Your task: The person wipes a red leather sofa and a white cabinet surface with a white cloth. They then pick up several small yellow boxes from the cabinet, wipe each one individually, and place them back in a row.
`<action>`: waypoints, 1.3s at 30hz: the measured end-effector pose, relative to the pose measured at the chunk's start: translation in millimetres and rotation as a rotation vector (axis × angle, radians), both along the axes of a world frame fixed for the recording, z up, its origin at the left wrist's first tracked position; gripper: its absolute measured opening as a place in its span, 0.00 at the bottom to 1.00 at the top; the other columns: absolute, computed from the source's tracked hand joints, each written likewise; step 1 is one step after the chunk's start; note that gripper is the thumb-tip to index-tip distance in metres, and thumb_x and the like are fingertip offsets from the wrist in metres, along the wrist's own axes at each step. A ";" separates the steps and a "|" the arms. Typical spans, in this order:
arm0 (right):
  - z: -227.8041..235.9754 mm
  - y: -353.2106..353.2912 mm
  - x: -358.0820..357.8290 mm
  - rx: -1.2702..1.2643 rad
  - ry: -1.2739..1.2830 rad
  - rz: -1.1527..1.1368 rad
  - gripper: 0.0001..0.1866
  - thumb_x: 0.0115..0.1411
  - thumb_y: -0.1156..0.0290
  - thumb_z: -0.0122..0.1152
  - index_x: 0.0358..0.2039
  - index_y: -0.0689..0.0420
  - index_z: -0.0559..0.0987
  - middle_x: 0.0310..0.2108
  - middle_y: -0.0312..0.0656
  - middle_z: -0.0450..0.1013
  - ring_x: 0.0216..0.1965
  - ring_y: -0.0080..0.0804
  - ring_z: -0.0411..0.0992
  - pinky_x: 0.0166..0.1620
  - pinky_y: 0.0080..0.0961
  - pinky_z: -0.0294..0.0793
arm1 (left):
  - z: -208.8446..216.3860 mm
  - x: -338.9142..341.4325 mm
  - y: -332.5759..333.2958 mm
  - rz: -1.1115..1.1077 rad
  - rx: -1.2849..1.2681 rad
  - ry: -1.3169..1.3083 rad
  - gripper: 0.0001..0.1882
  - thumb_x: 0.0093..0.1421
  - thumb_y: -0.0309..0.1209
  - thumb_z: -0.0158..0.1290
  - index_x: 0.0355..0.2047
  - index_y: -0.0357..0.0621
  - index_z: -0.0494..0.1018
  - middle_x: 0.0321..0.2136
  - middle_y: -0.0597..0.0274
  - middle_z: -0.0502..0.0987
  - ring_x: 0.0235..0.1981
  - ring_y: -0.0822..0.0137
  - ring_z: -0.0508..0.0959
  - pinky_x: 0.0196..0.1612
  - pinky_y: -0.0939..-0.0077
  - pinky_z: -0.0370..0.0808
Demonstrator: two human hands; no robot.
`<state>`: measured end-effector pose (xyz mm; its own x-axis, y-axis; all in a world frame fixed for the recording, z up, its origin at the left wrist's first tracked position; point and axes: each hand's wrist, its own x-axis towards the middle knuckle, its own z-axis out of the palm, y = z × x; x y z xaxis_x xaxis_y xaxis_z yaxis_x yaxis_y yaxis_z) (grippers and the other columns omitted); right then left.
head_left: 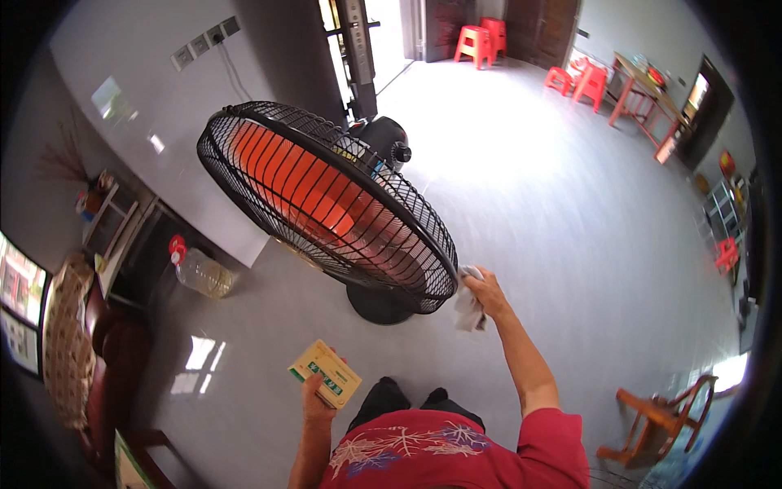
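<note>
Grey tiled floor fills the frame; at centre stands the black-caged fan [326,204]. My right hand [484,291] pinches a soft, limp cloth [467,308] against its lower-right rim. The cage looks thin and springy, so the rim is probably the firmest hold. My left hand [316,397], lower centre, grips a light, stiff packet [325,373].
</note>
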<state>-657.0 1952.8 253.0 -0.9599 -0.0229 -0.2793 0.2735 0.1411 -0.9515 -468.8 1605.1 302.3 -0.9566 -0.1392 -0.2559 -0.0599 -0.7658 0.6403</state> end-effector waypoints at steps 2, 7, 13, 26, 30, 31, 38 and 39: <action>-15.3 -8.0 -44.8 -0.071 0.066 0.058 0.15 0.51 0.74 0.51 0.41 0.61 0.77 0.29 0.35 0.72 0.30 0.20 0.69 0.33 0.20 0.71 | -2.5 -4.1 4.6 0.025 0.036 0.051 0.31 0.52 0.33 0.51 0.57 0.38 0.60 0.51 0.52 0.68 0.50 0.54 0.72 0.48 0.57 0.75; -32.9 -38.7 -116.5 -0.233 0.092 0.191 0.15 0.52 0.71 0.54 0.40 0.62 0.78 0.30 0.37 0.75 0.31 0.20 0.70 0.35 0.22 0.72 | 5.8 -5.6 24.4 0.213 -0.074 0.118 0.33 0.51 0.35 0.52 0.57 0.36 0.59 0.52 0.50 0.67 0.48 0.54 0.73 0.44 0.58 0.78; -38.0 -80.0 -191.8 0.151 0.193 0.430 0.13 0.53 0.68 0.58 0.37 0.61 0.79 0.24 0.37 0.75 0.29 0.22 0.72 0.34 0.21 0.73 | 33.2 -24.7 41.4 0.332 -0.163 0.200 0.37 0.48 0.36 0.53 0.58 0.36 0.58 0.56 0.48 0.63 0.53 0.55 0.69 0.45 0.57 0.77; -160.4 -204.2 -353.5 0.569 0.154 1.396 0.21 0.46 0.62 0.67 0.42 0.55 0.78 0.39 0.43 0.74 0.39 0.39 0.72 0.43 0.32 0.73 | 26.6 -7.0 148.0 0.694 0.081 -0.141 0.42 0.44 0.36 0.55 0.60 0.36 0.56 0.61 0.47 0.56 0.58 0.55 0.64 0.49 0.57 0.73; -163.2 -197.1 -341.1 0.706 0.167 1.351 0.21 0.47 0.62 0.67 0.41 0.55 0.78 0.39 0.42 0.74 0.38 0.38 0.71 0.42 0.32 0.73 | 16.2 -31.9 171.7 0.697 0.236 -0.198 0.42 0.44 0.36 0.55 0.60 0.36 0.56 0.61 0.47 0.55 0.58 0.55 0.64 0.50 0.57 0.73; -163.2 -190.3 -334.1 0.738 0.178 1.308 0.20 0.47 0.62 0.67 0.41 0.55 0.78 0.39 0.42 0.74 0.38 0.38 0.71 0.42 0.32 0.73 | 13.3 -43.8 164.3 0.662 0.259 -0.192 0.42 0.44 0.36 0.55 0.60 0.36 0.56 0.61 0.47 0.55 0.58 0.55 0.63 0.50 0.57 0.72; -172.6 -183.2 -272.1 0.788 0.192 1.202 0.19 0.47 0.62 0.66 0.40 0.55 0.78 0.38 0.42 0.74 0.37 0.38 0.71 0.41 0.32 0.73 | 20.7 -67.0 138.8 0.552 0.308 -0.175 0.43 0.43 0.36 0.55 0.60 0.35 0.55 0.62 0.47 0.55 0.59 0.54 0.63 0.51 0.57 0.71; -171.0 -178.1 -270.0 0.789 0.178 1.170 0.19 0.47 0.62 0.66 0.40 0.55 0.78 0.37 0.42 0.74 0.37 0.38 0.71 0.41 0.32 0.73 | 22.1 -67.6 133.4 0.527 0.304 -0.171 0.43 0.43 0.36 0.55 0.60 0.35 0.55 0.62 0.47 0.55 0.59 0.54 0.63 0.52 0.57 0.70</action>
<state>-927.0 1774.7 82.0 -0.5199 -0.7127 -0.4710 -0.4822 0.6999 -0.5268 -536.3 1738.5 324.4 -0.7216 -0.4776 -0.5011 0.2929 -0.8665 0.4041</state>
